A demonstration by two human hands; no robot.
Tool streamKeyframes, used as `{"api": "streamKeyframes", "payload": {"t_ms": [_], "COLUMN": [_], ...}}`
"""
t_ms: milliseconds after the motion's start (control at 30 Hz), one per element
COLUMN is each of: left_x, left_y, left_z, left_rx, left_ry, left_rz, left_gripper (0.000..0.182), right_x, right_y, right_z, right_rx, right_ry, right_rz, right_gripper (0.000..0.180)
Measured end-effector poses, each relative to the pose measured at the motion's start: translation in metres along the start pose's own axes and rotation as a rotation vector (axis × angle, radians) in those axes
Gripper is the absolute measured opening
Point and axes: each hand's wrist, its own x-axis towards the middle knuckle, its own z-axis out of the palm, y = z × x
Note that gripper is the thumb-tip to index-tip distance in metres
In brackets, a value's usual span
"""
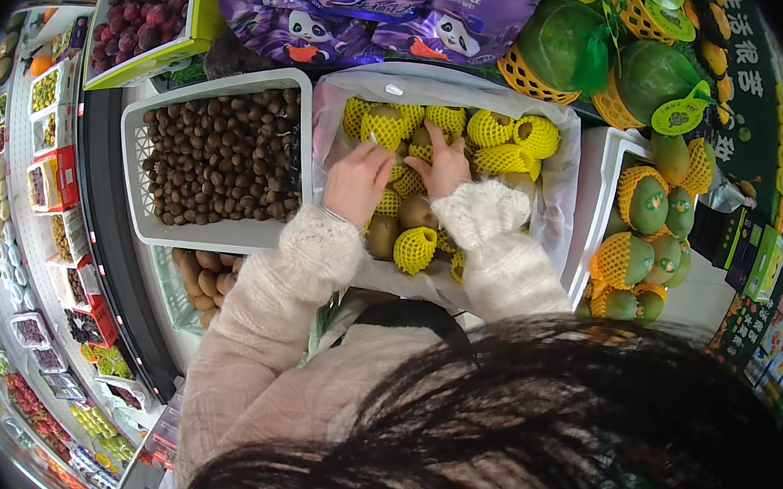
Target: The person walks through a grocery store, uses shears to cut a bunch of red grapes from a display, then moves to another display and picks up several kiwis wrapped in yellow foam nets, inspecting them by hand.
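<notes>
Both of my hands are over a lined crate (559, 190) of kiwifruit, many of them in yellow foam net sleeves. My left hand (361, 182) has its fingertips drawn together at a sleeved kiwifruit (381, 127); a small white bit shows at the fingertips, and whether they grip anything is unclear. Just right of it, my right hand (444, 162) has thumb and index finger spread around a kiwifruit near the crate's middle; its hold is partly hidden. Below the hands lie a bare kiwifruit (418, 213) and a yellow-sleeved kiwifruit (415, 250).
A basket (129, 167) of brown nuts, apparently chestnuts, adjoins the crate on the left. At right is a white foam box (586, 215) of mangoes (650, 204). Purple printed bags (449, 32) and green melons (563, 44) lie beyond. Dark hair covers the lower right.
</notes>
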Motion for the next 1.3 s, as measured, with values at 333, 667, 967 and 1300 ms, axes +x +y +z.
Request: {"api": "streamKeyframes", "payload": {"t_ms": [333, 667, 967, 1300], "left_x": [0.071, 0.089, 0.093, 0.066], "left_y": [0.034, 0.037, 0.032, 0.029], "left_z": [0.091, 0.118, 0.115, 0.040], "left_rx": [-0.170, -0.076, -0.230, -1.606], "left_ry": [-0.062, -0.159, -0.121, -0.477], "left_rz": [0.125, 0.295, 0.227, -0.549], "left_gripper": [0.055, 0.066, 0.052, 0.044], "right_x": [0.020, 0.056, 0.031, -0.021], "right_y": [0.074, 0.119, 0.111, 0.107], "right_z": [-0.119, -0.121, -0.188, -0.163], "right_rx": [-0.130, -0.286, 0.831, 1.563], "right_ry": [0.327, -0.127, -0.274, -0.592], "right_rz": [-0.130, -0.072, 0.234, 0.145], "right_gripper": [0.041, 0.068, 0.048, 0.065]}}
